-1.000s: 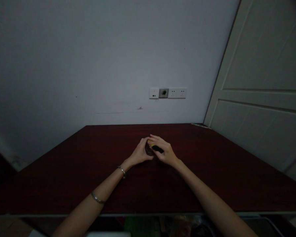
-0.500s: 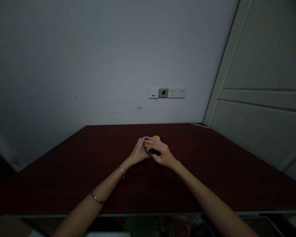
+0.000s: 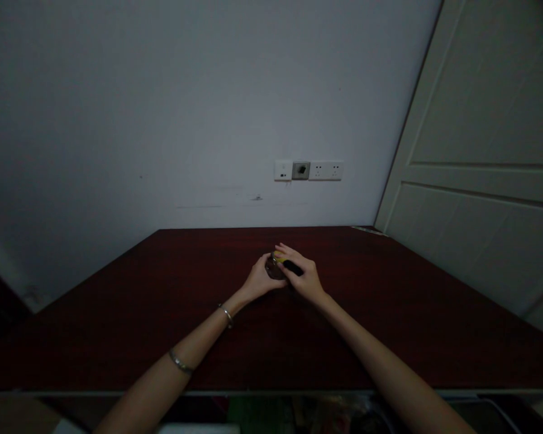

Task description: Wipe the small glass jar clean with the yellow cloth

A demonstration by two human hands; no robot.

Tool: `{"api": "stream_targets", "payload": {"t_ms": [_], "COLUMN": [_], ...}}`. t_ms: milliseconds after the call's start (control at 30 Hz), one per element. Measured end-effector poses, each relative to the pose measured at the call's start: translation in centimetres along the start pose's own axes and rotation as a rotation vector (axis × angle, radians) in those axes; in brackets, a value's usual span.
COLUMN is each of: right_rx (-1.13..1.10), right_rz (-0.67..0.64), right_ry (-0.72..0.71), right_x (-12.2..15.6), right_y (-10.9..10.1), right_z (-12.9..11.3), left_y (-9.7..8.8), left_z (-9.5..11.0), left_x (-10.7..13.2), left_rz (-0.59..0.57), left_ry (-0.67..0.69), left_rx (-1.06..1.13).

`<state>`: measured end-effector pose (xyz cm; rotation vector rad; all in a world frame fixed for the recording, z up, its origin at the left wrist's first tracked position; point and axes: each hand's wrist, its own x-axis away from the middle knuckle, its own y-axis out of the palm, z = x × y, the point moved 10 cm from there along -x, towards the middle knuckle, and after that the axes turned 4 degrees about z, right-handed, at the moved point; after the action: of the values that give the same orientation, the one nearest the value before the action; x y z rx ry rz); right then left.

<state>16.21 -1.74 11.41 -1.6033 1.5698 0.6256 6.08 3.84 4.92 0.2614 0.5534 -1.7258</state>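
Note:
My left hand curls round a small dark-brown roundish object with a shiny edge, perhaps a glass or jar; its exact kind is unclear in the dim light. My right hand grips a yellow-and-black object, its black part showing between thumb and fingers. A strip of yellow shows under the right fingertips, against the brown object's upper edge. The two hands meet over the middle of the table, and the fingers hide much of both things.
The dark red wooden table reaches back to a pale wall. Wall sockets sit above its far edge. A panelled door stands along the right side. Below the table's front edge are dim items, including something green.
My right hand has turned and shifted slightly right with the yellow-and-black object, which covered the brown object before. The brown object in my left hand now shows.

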Motion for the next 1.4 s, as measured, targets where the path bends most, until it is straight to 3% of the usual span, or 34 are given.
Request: {"api": "stream_targets", "payload": {"t_ms": [100,167,333,500,567,733,800,1067,1133,1300,1400], "right_rx": [0.045,0.034,-0.131,-0.278,-0.247,-0.051,-0.025,-0.251,-0.247,-0.132,-0.123], "right_rz": [-0.109,-0.113,0.049,0.127,0.12,-0.05,-0.084,0.088,0.055,-0.085,-0.087], "right_ry": [-0.128,-0.133,0.101,0.291,0.238,-0.086,-0.134,0.199,0.181,-0.023,-0.029], "right_x": [0.5,0.5,-0.2,-0.2,-0.2,0.2,0.3,-0.3,-0.4,-0.2,-0.3], "right_y": [1.2,1.2,-0.5,-0.9,-0.9,0.5,0.9,-1.2,-1.1,-0.1,-0.1], "right_z": [-1.5,-1.7,0.7,3.1,2.4,-1.6,-2.1,2.0,1.8,-0.9,-1.0], "left_y": [0.4,0.2,-0.3,0.2,0.2,0.0,0.0,0.7,0.9,1.3,1.3], "left_z": [0.4,0.7,1.6,2.1,1.6,-0.5,-0.7,0.5,0.3,0.2,0.3], "left_x": [-0.1,-0.1,0.1,0.3,0.2,-0.4,-0.5,0.3,0.6,0.8,0.8], "left_rz": [-0.028,-0.016,0.018,-0.028,-0.027,-0.016,-0.027,-0.086,-0.09,-0.136,-0.152], "left_ry": [0.02,0.034,0.03,0.004,-0.014,-0.062,-0.066,-0.183,-0.232,-0.262,-0.25], "left_rx": [0.146,0.143,0.04,0.132,0.131,0.204,0.23,0.257,0.252,0.313,0.307]}}
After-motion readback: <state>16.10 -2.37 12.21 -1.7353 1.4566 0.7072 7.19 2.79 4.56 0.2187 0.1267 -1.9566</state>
